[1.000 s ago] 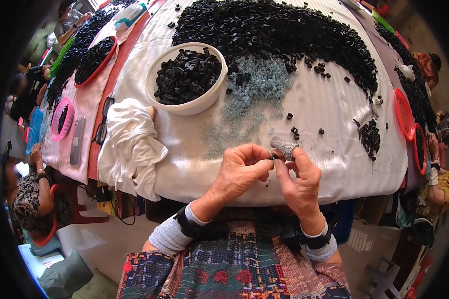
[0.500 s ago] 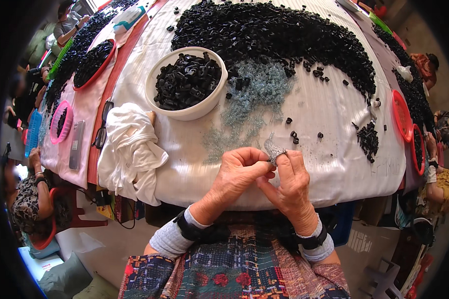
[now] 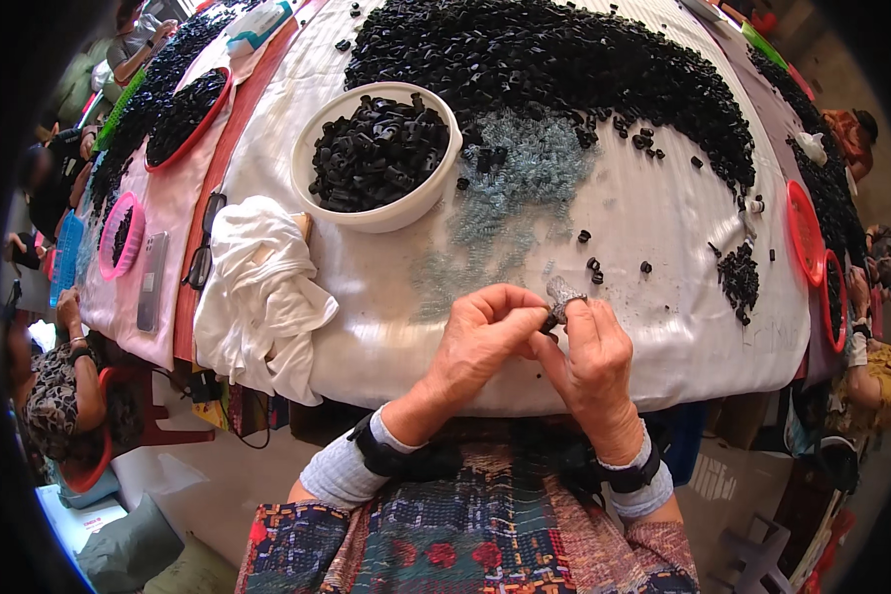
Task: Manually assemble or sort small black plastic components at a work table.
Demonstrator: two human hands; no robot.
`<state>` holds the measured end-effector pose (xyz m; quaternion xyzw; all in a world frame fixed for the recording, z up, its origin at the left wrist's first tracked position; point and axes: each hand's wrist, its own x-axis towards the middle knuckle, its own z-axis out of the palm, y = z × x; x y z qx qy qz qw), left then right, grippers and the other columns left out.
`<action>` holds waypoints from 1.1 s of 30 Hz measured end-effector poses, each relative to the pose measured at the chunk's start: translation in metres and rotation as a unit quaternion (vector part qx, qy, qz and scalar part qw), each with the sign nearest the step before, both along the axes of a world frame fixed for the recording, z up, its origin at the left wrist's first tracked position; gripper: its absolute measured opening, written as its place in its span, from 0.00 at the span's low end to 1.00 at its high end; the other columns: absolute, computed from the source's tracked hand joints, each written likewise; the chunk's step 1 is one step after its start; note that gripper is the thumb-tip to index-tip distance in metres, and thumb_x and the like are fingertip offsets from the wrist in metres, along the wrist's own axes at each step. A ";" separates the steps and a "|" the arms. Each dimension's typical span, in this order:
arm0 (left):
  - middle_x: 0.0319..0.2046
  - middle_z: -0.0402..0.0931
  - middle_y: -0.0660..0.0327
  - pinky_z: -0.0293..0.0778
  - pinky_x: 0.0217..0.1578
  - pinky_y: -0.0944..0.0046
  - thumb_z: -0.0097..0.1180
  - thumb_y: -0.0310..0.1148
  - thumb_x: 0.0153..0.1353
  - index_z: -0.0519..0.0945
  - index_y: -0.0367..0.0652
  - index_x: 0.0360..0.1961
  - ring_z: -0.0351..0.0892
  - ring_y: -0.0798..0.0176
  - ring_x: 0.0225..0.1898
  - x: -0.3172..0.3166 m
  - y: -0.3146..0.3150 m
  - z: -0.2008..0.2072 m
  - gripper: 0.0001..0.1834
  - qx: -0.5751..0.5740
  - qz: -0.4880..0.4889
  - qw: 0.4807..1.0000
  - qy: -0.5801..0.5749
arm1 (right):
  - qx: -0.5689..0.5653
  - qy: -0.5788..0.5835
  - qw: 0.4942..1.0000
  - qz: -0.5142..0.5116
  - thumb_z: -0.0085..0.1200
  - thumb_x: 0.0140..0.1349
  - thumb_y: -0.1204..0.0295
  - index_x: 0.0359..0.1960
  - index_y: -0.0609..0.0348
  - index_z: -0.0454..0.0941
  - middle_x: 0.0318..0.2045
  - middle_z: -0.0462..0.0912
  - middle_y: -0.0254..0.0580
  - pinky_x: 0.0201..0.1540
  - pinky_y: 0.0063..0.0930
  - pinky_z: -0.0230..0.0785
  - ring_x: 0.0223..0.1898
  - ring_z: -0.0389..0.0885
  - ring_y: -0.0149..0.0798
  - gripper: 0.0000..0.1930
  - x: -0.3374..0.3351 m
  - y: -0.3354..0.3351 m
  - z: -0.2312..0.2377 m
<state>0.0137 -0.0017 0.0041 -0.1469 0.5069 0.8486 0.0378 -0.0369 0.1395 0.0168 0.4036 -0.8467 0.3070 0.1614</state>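
The left hand [image 3: 485,332] and right hand [image 3: 596,358] jointly pinched a small black plastic piece [image 3: 550,323] over the white fabric tablecloth [image 3: 683,337] — a loosened fingertip might well have dropped it.

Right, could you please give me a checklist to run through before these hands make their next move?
1. Small black piece held where the left hand and right hand meet: ok.
2. Right hand gripping it, rather than only steadying it: cannot tell; the fingers hide the contact.
3. Silver-grey textured finger cover on the right hand: ok, in place.
4. Round white bowl upright: ok.
5. Plenty of room in the bowl: probably not ok; black pieces fill it close to the rim.
6. Crumpled white cloth away from both hands: ok, lying left of them.
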 end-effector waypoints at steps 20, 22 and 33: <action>0.30 0.77 0.64 0.75 0.30 0.72 0.55 0.34 0.60 0.77 0.36 0.36 0.77 0.72 0.30 -0.008 -0.007 0.003 0.11 -0.015 -0.073 0.997 -0.037 | -0.046 0.023 0.999 0.014 0.64 0.43 0.75 0.25 0.62 0.68 0.21 0.68 0.46 0.23 0.36 0.65 0.23 0.70 0.47 0.14 -0.010 0.001 -0.007; 0.29 0.77 0.63 0.76 0.31 0.72 0.54 0.32 0.61 0.77 0.35 0.36 0.78 0.71 0.30 -0.004 -0.006 0.006 0.10 -0.038 -0.086 0.995 -0.018 | -0.043 0.031 0.998 0.024 0.64 0.43 0.75 0.25 0.63 0.68 0.21 0.68 0.46 0.22 0.36 0.64 0.23 0.69 0.47 0.14 -0.006 0.005 -0.003; 0.29 0.78 0.63 0.75 0.33 0.73 0.54 0.36 0.63 0.77 0.36 0.36 0.78 0.71 0.31 0.005 -0.006 0.000 0.11 -0.044 -0.154 0.987 -0.002 | -0.030 0.040 0.997 0.060 0.64 0.42 0.75 0.26 0.64 0.70 0.21 0.70 0.46 0.24 0.35 0.66 0.23 0.71 0.47 0.13 0.000 0.011 -0.001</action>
